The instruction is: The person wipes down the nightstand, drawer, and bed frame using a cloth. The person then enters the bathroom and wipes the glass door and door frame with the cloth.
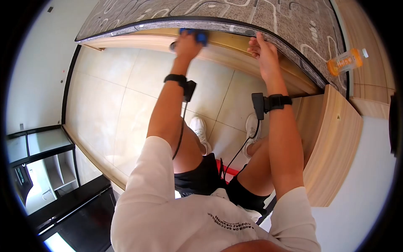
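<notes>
Noted, largest first: pale tiled floor (100,96) beneath; patterned mattress (239,16) across the top of the view; long wooden bed rail (130,41) bordering it, with a yellowish strip (226,40) between rail and mattress.

On the near side, both arms reaching out toward the bed, roughly parallel. Black wrist units (190,90) strapped on both, each with a cable.

Left hand (187,45): over the rail side of the strip, right on the blue thing, fingers bent down over it. Blurred; cannot tell firm grip from flat pressing.

Right hand (268,54): open, fingers slightly curled, nothing held. Raised beside the mattress edge, well apart from the blue thing; cannot tell whether touching the mattress.

Bottle (346,62) with orange contents: at the mattress corner, beyond the right hand, cap pointing outward. Cannot tell upright from lying.

Blue thing (201,38), soft-looking, possibly a cloth: directly under the left hand, showing past the fingers toward the right-hand side. Left hand clearly nearer. Long axis partly hidden; judged from the visible part, roughly along the rail rather than across it.
</notes>
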### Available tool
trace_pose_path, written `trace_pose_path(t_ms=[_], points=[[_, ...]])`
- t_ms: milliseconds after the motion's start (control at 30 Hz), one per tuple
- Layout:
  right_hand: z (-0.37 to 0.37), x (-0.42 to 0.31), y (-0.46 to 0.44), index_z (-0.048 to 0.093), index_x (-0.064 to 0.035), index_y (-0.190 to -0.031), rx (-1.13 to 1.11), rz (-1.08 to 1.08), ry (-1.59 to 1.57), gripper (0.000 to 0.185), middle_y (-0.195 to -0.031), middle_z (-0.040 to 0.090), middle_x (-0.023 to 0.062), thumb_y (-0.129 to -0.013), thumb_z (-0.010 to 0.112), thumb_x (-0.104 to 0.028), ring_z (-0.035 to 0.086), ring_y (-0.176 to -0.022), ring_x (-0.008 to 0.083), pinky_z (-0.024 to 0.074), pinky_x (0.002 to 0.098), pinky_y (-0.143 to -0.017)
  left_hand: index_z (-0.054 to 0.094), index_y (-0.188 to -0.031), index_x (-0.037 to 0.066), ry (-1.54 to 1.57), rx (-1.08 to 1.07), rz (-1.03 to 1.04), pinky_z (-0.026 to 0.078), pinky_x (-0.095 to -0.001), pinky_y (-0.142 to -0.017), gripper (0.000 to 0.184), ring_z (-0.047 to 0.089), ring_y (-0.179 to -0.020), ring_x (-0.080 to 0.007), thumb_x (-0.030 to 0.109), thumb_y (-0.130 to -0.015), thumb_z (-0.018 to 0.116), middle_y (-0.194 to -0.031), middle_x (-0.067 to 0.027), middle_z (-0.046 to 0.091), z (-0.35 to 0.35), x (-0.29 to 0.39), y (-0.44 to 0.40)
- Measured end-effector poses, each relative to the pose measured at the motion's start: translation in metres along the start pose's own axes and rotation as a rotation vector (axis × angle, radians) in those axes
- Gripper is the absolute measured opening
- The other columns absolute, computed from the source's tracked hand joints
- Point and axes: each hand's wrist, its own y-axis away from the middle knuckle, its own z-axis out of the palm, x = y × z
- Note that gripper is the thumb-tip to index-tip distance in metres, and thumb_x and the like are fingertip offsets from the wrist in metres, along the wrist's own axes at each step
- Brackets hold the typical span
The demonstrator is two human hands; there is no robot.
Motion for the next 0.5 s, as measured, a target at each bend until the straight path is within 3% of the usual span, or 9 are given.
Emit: trace_pose_path(t_ms=[33, 67, 133, 267, 333, 400, 467, 500], points=[[-0.001, 0.0, -0.001, 0.066, -0.0053, -0.098, 0.006, -0.003, -0.006, 0.032, -0.088, 0.066, 0.0006, -0.095, 0.062, -0.037, 0.061, -0.077, 0.0101, 0.0419, 0.024, -0.068, 0.062, -0.122, 0.007, -0.047, 0.156, 0.035, 0.043, -0.0496, -0.102, 0.049, 0.049, -0.123, -0.0416, 0.029, -0.078, 0.064, -0.136, -0.0252, 0.048, 0.023, -0.036, -0.009], [-0.002, 0.002, -0.001, 0.066, -0.0055, -0.097, -0.011, -0.059, 0.007, 0.027, -0.088, 0.067, 0.0008, -0.095, 0.062, -0.032, 0.062, -0.074, 0.0103, 0.0426, 0.024, -0.067, 0.062, -0.122, 0.005, 0.068, 0.157, -0.037, 0.038, -0.0501, -0.106, 0.048, 0.044, -0.128, -0.0442, 0.028, -0.079, 0.062, -0.14, -0.0279, 0.045, 0.015, -0.04, -0.003], [-0.001, 0.003, -0.001, 0.067, -0.0056, -0.096, -0.029, -0.116, 0.014, 0.023, -0.088, 0.068, 0.0009, -0.095, 0.061, -0.028, 0.063, -0.072, 0.0105, 0.0434, 0.024, -0.065, 0.063, -0.12, 0.005, -0.011, 0.248, 0.08, 0.037, -0.0521, -0.106, 0.047, 0.044, -0.126, -0.047, 0.029, -0.079, 0.062, -0.137, -0.0288, 0.047, 0.04, -0.057, -0.007], [0.0, 0.001, -0.001, 0.066, -0.0052, -0.097, -0.024, -0.124, -0.007, 0.018, -0.089, 0.067, 0.0016, -0.095, 0.06, -0.023, 0.064, -0.074, 0.0107, 0.0439, 0.0242, -0.066, 0.065, -0.119, 0.008, -0.056, 0.218, 0.131, 0.035, -0.0532, -0.106, 0.046, 0.042, -0.127, -0.0488, 0.031, -0.079, 0.061, -0.14, -0.0237, 0.047, 0.046, -0.016, -0.007], [0.001, 0.004, -0.004, 0.066, -0.0049, -0.097, -0.018, -0.119, -0.026, 0.018, -0.089, 0.067, 0.0018, -0.095, 0.06, -0.022, 0.064, -0.074, 0.0108, 0.044, 0.0245, -0.066, 0.068, -0.114, 0.009, -0.047, 0.207, 0.192, 0.039, -0.0529, -0.1, 0.044, 0.048, -0.119, -0.0461, 0.033, -0.077, 0.062, -0.13, -0.0213, 0.054, 0.046, 0.016, -0.003], [0.0, 0.007, -0.007, 0.066, -0.0044, -0.099, -0.022, -0.146, -0.043, 0.019, -0.089, 0.067, 0.0019, -0.095, 0.06, -0.022, 0.064, -0.075, 0.0111, 0.0442, 0.0247, -0.066, 0.069, -0.106, 0.01, -0.002, 0.027, 0.247, 0.041, -0.0521, -0.094, 0.041, 0.053, -0.108, -0.0405, 0.034, -0.074, 0.063, -0.114, -0.0171, 0.059, 0.033, 0.054, 0.008], [0.003, 0.005, -0.005, 0.066, -0.0041, -0.099, 0.005, -0.125, -0.042, 0.019, -0.09, 0.067, 0.0022, -0.095, 0.06, -0.021, 0.064, -0.075, 0.0113, 0.0441, 0.0246, -0.066, 0.07, -0.101, 0.01, 0.046, 0.059, 0.378, 0.043, -0.052, -0.086, 0.039, 0.055, -0.098, -0.0361, 0.033, -0.069, 0.066, -0.102, -0.0131, 0.059, 0.049, 0.09, 0.02], [0.005, 0.004, -0.004, 0.066, -0.0037, -0.099, 0.035, -0.107, -0.042, 0.019, -0.091, 0.067, 0.0026, -0.095, 0.06, -0.021, 0.064, -0.076, 0.0116, 0.0441, 0.0246, -0.066, 0.07, -0.101, 0.01, 0.065, 0.013, 0.462, 0.043, -0.0527, -0.086, 0.039, 0.055, -0.099, -0.0368, 0.032, -0.068, 0.066, -0.105, -0.0136, 0.059, 0.049, 0.109, 0.028]])
